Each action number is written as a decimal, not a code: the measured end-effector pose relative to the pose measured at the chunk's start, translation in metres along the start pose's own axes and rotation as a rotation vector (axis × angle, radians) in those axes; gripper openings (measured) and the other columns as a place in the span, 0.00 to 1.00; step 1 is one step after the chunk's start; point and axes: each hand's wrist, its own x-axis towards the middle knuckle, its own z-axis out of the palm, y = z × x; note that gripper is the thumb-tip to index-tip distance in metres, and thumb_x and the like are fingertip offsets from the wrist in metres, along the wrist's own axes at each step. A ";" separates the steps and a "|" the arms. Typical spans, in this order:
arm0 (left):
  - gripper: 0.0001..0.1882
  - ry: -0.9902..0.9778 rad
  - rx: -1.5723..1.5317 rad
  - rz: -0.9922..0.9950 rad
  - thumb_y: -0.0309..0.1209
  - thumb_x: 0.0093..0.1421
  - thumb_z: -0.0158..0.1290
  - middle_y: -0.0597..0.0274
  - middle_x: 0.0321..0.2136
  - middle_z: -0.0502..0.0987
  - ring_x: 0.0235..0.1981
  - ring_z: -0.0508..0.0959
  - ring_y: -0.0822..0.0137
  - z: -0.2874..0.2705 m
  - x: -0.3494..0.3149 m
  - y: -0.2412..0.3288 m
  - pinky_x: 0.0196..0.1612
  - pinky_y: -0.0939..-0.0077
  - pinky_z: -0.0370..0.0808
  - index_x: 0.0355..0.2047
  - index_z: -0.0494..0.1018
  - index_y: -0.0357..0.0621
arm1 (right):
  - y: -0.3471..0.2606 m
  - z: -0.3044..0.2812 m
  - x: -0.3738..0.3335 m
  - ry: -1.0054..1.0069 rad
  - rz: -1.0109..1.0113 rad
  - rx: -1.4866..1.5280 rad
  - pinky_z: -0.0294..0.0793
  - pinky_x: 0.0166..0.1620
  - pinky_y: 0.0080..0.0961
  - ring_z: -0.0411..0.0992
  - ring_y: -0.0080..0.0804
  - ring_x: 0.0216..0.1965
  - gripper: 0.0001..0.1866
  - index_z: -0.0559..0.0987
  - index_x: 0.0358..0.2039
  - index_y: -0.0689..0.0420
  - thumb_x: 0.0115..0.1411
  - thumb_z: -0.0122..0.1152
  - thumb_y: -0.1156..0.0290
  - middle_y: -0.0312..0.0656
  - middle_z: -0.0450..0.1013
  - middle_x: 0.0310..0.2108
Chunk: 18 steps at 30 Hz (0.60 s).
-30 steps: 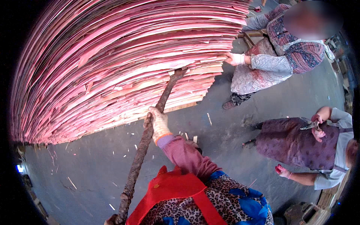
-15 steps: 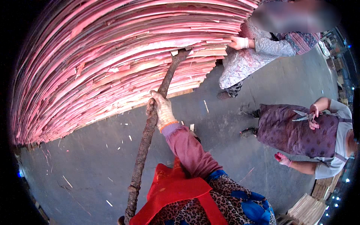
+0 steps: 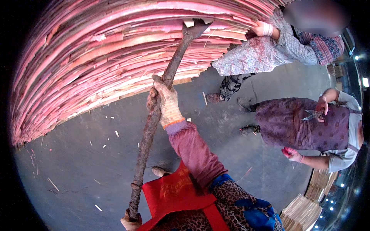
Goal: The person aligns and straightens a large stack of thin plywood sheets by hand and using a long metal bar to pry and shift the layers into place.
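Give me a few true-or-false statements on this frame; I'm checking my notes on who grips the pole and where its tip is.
1. The right hand grips the rough wooden pole partway up. True.
2. The pole's tip rests on the floor. False: it is against the stack of pink veneer sheets.
3. The left hand grips the pole's lower end. True.
4. The gripping hands are bare. False: they are gloved.

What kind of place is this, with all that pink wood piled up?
Probably a veneer or plywood workshop yard. A tall stack of thin reddish wood sheets fills the view, smaller sheet bundles sit on the concrete floor, and other workers handle the stack.
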 end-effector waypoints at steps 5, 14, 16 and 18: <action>0.16 0.074 0.148 0.217 0.27 0.39 0.57 0.49 0.15 0.70 0.14 0.69 0.51 0.010 0.019 0.036 0.21 0.65 0.68 0.30 0.70 0.36 | 0.010 -0.016 0.010 -0.064 -0.045 -0.049 0.67 0.15 0.27 0.66 0.27 0.14 0.15 0.72 0.48 0.51 0.61 0.55 0.64 0.33 0.66 0.17; 0.22 0.132 0.249 0.330 0.41 0.46 0.62 0.52 0.13 0.71 0.11 0.69 0.49 -0.012 0.002 0.061 0.15 0.60 0.67 0.39 0.75 0.42 | 0.003 -0.015 0.006 -0.075 -0.023 -0.127 0.64 0.16 0.27 0.65 0.27 0.13 0.14 0.72 0.40 0.54 0.59 0.56 0.59 0.33 0.64 0.16; 0.24 0.104 0.259 0.228 0.39 0.45 0.64 0.52 0.15 0.72 0.12 0.71 0.51 -0.036 -0.033 0.086 0.17 0.61 0.69 0.41 0.74 0.42 | 0.001 0.001 -0.005 -0.012 0.032 -0.080 0.64 0.15 0.27 0.64 0.27 0.12 0.14 0.72 0.28 0.55 0.58 0.57 0.56 0.34 0.64 0.15; 0.24 0.097 0.232 0.132 0.39 0.44 0.64 0.52 0.16 0.73 0.13 0.73 0.53 -0.065 -0.069 0.115 0.18 0.62 0.70 0.41 0.74 0.44 | -0.012 0.025 -0.024 0.092 0.081 -0.084 0.63 0.15 0.26 0.64 0.27 0.12 0.15 0.71 0.27 0.55 0.58 0.57 0.55 0.35 0.65 0.16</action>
